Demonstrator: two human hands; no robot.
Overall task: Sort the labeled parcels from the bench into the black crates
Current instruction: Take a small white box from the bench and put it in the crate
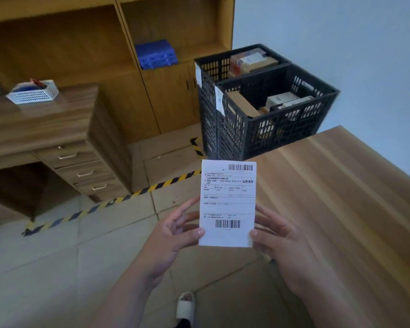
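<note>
Both hands raised: left hand [173, 230], right hand [279, 240] pinching labeled parcel [227, 202] edges.

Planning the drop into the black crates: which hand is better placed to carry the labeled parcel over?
Right, probably. Both hands pinch the labeled parcel, but the right hand is on the side where the black crates stand, ahead and to the right; the left hand would cross over.

Two crates [265, 102] holding parcels [279, 100] stand side by side behind the bench [341, 197], cabinet [152, 67] to their left.
</note>
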